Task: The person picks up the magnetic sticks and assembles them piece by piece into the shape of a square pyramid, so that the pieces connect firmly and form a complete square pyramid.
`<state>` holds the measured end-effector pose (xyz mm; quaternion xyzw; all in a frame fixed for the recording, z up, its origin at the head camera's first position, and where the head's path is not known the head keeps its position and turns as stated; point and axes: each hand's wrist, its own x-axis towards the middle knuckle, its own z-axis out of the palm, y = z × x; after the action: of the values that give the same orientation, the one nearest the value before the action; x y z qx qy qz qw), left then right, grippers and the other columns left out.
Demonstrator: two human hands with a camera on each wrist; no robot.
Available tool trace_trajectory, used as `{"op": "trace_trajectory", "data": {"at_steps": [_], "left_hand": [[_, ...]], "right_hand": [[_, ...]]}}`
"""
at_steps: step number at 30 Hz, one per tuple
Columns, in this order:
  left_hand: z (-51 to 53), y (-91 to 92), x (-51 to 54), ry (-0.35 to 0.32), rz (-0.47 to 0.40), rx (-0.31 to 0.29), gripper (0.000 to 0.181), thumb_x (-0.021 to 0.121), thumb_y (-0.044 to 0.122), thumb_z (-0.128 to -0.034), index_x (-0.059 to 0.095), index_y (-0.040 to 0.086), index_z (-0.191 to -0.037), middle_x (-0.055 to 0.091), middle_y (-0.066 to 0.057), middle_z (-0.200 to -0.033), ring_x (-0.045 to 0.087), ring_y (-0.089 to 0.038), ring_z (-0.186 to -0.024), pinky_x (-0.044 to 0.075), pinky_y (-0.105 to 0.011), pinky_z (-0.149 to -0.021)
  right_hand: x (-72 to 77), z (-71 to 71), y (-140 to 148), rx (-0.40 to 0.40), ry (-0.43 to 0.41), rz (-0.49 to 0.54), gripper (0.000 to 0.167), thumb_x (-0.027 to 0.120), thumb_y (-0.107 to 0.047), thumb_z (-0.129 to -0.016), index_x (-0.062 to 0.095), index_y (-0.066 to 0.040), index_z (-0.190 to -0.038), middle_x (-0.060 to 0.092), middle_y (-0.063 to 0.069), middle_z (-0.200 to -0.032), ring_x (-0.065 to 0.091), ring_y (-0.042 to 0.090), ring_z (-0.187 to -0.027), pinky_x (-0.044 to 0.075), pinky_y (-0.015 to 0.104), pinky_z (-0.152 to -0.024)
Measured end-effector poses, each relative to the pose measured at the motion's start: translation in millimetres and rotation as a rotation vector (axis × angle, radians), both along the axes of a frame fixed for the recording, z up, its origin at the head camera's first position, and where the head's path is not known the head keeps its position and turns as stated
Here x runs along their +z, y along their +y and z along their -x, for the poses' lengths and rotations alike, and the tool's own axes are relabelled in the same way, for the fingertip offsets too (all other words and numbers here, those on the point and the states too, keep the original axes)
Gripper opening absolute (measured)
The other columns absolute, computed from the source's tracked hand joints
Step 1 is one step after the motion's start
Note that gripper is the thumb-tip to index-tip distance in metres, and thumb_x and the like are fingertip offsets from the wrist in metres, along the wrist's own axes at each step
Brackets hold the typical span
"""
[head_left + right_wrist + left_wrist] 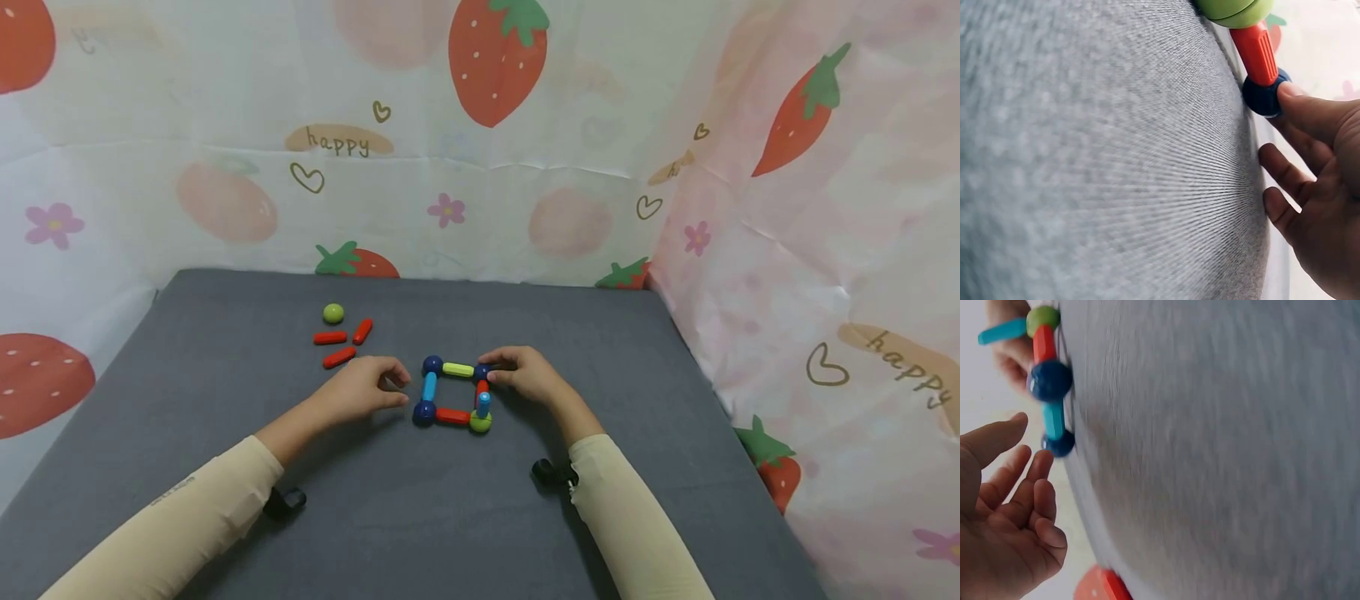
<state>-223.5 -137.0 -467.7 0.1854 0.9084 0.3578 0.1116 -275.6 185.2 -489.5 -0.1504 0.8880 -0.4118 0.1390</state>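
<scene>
A square frame of magnetic rods and balls lies on the grey table. Its corners are a dark blue ball (432, 365) at far left, another dark blue ball (424, 413) at near left, a third at far right, and a green ball (481, 422) at near right. Yellow-green (458, 369), light blue (430, 387) and red rods (453, 416) join them. A light blue rod (483, 405) stands up from the green ball. My right hand (531, 375) pinches the far right blue ball (1262, 95) between thumb and index finger. My left hand (363, 390), fingers loosely bent and holding nothing, hovers left of the frame.
Beyond my left hand lie three loose red rods (330, 338) and a green ball (333, 313). Strawberry-printed cloth (480, 183) hangs behind the table (420, 517) and along its sides. Black straps (553, 473) show at both wrists.
</scene>
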Motion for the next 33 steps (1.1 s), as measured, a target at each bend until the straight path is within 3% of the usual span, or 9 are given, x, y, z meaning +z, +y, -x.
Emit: {"op": "trace_trajectory", "data": {"at_steps": [3,11,16,25,33], "left_hand": [[4.5,-11.5,2.9,0.031,0.011,0.036,0.029,0.080,0.022,-0.0909,0.071,0.010,-0.115,0.071,-0.004,-0.108,0.063,-0.017,-0.087,0.053,-0.033,-0.068],[21.0,-39.5,2.9,0.126,0.028,0.090,0.030,0.078,0.021,-0.0931,0.072,0.008,-0.119,0.069,-0.012,-0.119,0.057,-0.031,-0.108,0.049,-0.048,-0.092],[32.8,-56.4,0.5,0.161,0.080,0.132,0.032,0.077,0.021,-0.0939,0.071,0.007,-0.122,0.068,-0.014,-0.118,0.056,-0.032,-0.109,0.050,-0.051,-0.091],[46.2,-77.2,-8.7,0.123,0.122,0.183,0.038,0.075,0.023,-0.0948,0.068,0.005,-0.127,0.069,-0.016,-0.125,0.060,-0.035,-0.117,0.051,-0.051,-0.093],[52.3,-77.9,-13.0,0.105,0.207,0.210,0.032,0.078,0.024,-0.0914,0.072,0.006,-0.117,0.073,-0.012,-0.108,0.064,-0.031,-0.102,0.050,-0.050,-0.088]], "right_hand": [[0.0,-0.1,-0.5,-0.007,-0.003,0.009,0.028,0.072,-0.021,-0.097,0.074,-0.024,-0.125,0.070,0.000,-0.125,0.063,0.019,-0.115,0.050,0.043,-0.100],[-0.7,0.2,-0.4,-0.013,0.004,0.018,0.028,0.072,-0.020,-0.097,0.074,-0.023,-0.125,0.071,0.001,-0.123,0.064,0.018,-0.112,0.050,0.041,-0.099],[-1.5,0.4,-1.0,-0.019,0.001,0.019,0.028,0.072,-0.020,-0.097,0.074,-0.024,-0.125,0.071,0.000,-0.123,0.064,0.018,-0.113,0.050,0.042,-0.100],[-2.9,-0.7,-1.2,-0.028,0.004,0.011,0.027,0.072,-0.022,-0.097,0.074,-0.026,-0.124,0.071,-0.002,-0.123,0.063,0.018,-0.114,0.050,0.044,-0.101],[-2.9,-1.9,-1.6,-0.032,-0.003,0.006,0.028,0.072,-0.022,-0.098,0.074,-0.026,-0.125,0.070,-0.001,-0.126,0.062,0.019,-0.116,0.049,0.044,-0.103]]}}
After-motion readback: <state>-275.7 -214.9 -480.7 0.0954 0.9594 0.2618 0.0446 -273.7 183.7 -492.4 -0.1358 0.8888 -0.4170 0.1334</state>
